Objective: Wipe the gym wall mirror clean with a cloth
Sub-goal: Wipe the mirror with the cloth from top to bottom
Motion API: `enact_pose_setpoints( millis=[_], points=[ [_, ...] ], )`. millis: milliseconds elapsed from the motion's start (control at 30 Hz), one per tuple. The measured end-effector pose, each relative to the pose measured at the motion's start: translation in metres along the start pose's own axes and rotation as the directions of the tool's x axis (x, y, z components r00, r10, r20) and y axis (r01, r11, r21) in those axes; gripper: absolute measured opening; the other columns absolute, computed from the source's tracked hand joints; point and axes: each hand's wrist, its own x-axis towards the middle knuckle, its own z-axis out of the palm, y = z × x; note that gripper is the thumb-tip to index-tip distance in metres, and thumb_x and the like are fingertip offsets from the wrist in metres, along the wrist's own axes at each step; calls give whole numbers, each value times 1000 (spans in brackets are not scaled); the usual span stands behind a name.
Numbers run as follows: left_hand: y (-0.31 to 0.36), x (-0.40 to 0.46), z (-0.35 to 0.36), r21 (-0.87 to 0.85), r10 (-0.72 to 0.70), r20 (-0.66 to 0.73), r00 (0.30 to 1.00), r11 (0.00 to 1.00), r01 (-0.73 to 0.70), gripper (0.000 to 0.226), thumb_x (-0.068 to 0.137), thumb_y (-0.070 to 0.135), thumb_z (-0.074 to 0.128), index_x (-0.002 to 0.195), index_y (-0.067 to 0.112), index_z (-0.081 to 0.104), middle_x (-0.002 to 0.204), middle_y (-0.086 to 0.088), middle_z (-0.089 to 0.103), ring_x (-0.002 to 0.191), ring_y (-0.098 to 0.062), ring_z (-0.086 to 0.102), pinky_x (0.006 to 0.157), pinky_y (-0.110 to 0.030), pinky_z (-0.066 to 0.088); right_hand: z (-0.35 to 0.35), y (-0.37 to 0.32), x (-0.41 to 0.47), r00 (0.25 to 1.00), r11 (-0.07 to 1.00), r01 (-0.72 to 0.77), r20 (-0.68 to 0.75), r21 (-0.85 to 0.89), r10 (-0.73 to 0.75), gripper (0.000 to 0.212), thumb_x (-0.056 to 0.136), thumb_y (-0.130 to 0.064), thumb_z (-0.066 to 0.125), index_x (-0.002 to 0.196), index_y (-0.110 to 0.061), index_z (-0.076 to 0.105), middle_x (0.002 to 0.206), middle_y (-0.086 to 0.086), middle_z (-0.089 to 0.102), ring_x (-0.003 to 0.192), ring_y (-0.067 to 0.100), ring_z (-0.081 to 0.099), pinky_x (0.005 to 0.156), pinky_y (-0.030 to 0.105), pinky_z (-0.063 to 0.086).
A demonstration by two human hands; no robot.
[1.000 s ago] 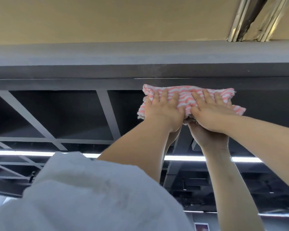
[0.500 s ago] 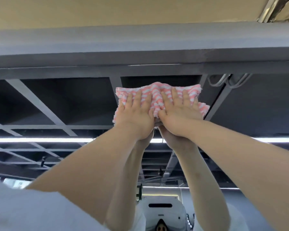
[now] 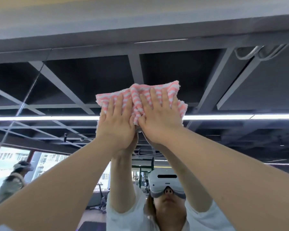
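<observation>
A pink-and-white striped cloth lies flat against the upper part of the wall mirror, a little below the mirror's top edge. My left hand presses on the cloth's left half with straight fingers. My right hand presses on its right half, fingers spread and pointing up. Both arms reach overhead. The mirror shows my arms and body under the cloth; the cloth's lower part is hidden behind my hands.
A grey beam runs along the mirror's top edge, with ceiling above. A vertical seam splits the mirror at the left. Reflected are black ceiling trusses, a light strip, another person and an exercise bike.
Both hands have slid the cloth down the mirror, away from its top edge. The view has dropped, so my reflection and the gym floor now show.
</observation>
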Motion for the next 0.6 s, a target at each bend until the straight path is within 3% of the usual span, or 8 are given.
enact_pose_setpoints(
  millis=[100, 167, 233, 300, 467, 600],
  points=[
    [-21, -20, 4, 7, -34, 21, 999, 999, 34, 78, 78, 53, -15, 145, 13, -24, 157, -11, -20, 143, -27, -23, 114, -41, -15, 7, -24, -6, 998, 998, 62, 20, -4, -62, 65, 101, -48, 13, 147, -25, -26, 157, 7, -27, 143, 31, -26, 115, 56, -12],
    [-31, -35, 7, 20, -46, 45, 998, 999, 45, 79, 69, 52, -20, 137, 14, -30, 156, -12, -23, 140, -25, -28, 115, -43, -15, 12, -37, -12, 994, 995, 104, 33, 4, -104, 63, 101, -47, 12, 148, -24, -24, 156, 6, -29, 143, 29, -28, 112, 55, -21],
    [-42, -52, 15, -70, -62, 36, 997, 995, 64, 76, 72, 54, -14, 137, 17, -26, 155, -12, -22, 137, -21, -29, 114, -43, -15, 16, -47, -21, 986, 986, 163, 40, -12, -163, 63, 102, -46, 12, 150, -22, -21, 157, 6, -28, 143, 28, -28, 102, 48, -32],
    [-48, -66, 24, -119, -59, -1, 998, 991, 59, 84, 76, 55, -7, 148, 13, -9, 158, -15, -12, 143, -28, -20, 116, -49, -7, 18, -51, -29, 974, 974, 224, 47, -25, -222, 63, 102, -46, 13, 151, -22, -17, 158, 6, -26, 143, 27, -27, 95, 43, -35],
    [-26, -93, 30, -277, -227, 2, 974, 935, 219, 82, 82, 53, 2, 152, 11, 16, 159, -15, 1, 146, -35, -4, 115, -55, 3, 19, -35, -47, 949, 948, 309, 97, -71, -302, 63, 101, -49, 13, 152, -23, -13, 159, 4, -22, 143, 27, -27, 109, 47, -25],
    [-3, -107, 40, -206, -200, 20, 980, 958, 200, 74, 91, 46, 14, 147, 1, 27, 152, -32, 16, 140, -50, 10, 105, -69, 16, 23, -8, -62, 942, 941, 329, 100, -85, -320, 63, 100, -49, 16, 153, -25, -11, 159, 4, -22, 144, 26, -26, 115, 50, -18]
  ],
)
